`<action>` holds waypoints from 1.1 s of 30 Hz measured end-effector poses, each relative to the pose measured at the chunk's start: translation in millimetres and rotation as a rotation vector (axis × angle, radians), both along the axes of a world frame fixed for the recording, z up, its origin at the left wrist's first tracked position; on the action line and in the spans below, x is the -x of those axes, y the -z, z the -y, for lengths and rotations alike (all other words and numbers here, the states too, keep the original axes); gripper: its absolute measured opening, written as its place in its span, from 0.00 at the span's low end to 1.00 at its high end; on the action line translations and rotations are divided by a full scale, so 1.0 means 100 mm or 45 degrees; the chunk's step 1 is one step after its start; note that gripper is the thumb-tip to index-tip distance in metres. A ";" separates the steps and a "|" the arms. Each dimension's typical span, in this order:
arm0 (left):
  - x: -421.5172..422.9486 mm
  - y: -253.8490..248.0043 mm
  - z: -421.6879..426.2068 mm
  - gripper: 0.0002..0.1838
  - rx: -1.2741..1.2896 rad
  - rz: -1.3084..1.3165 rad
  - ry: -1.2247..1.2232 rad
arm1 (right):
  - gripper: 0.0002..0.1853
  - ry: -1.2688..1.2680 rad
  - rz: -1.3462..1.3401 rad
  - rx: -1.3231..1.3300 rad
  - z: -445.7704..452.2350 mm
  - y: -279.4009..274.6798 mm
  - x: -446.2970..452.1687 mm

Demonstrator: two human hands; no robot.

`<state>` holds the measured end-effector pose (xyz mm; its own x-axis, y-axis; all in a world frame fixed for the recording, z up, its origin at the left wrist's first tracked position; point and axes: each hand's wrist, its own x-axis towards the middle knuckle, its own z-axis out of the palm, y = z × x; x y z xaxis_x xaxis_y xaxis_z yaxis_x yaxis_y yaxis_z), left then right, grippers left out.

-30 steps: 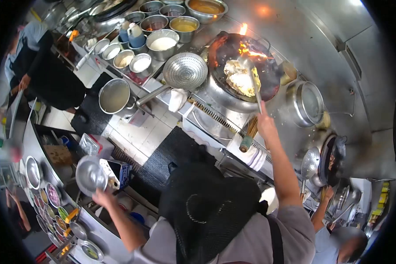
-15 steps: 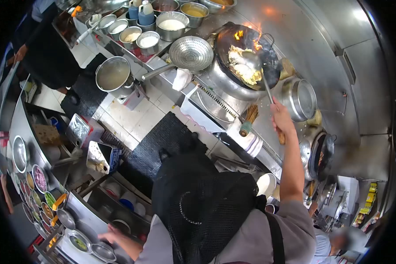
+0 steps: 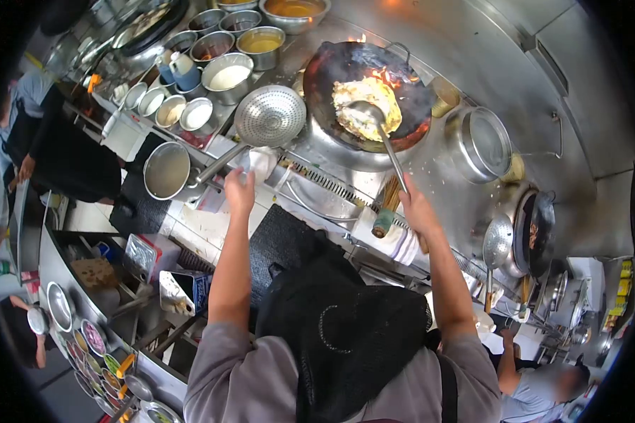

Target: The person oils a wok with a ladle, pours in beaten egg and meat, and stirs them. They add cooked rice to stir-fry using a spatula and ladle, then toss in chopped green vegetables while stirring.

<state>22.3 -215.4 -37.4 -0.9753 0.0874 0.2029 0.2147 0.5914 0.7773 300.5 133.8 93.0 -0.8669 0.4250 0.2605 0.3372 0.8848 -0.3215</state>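
Observation:
My right hand (image 3: 418,210) is wrapped round the handle of a long metal ladle (image 3: 391,151). The ladle's bowl rests on the egg-like food (image 3: 360,106) in a dark wok (image 3: 324,70), where flames and smoke rise. My left hand (image 3: 240,189) is raised beside a white cloth (image 3: 262,163), with its fingers apart and nothing in them. Near it lies a perforated strainer (image 3: 269,116), its handle reaching over a pot (image 3: 166,170). A bamboo brush (image 3: 386,211) lies by my right hand.
Steel bowls of liquids and powders, one with white powder (image 3: 227,74), line the back left. A lidded pot (image 3: 483,144) and second wok (image 3: 540,233) are at the right. One person in a black apron (image 3: 70,151) stands left; another person (image 3: 536,388) is at lower right.
My left hand has come from the lower left counter up to the cloth; the metal bowl it held earlier is out of it. The ladle has moved over the food, and the view has shifted.

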 end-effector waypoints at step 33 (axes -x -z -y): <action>0.12 -0.59 -2.32 0.11 -1.119 1.876 0.574 | 0.25 0.597 0.339 0.416 0.81 -0.62 0.77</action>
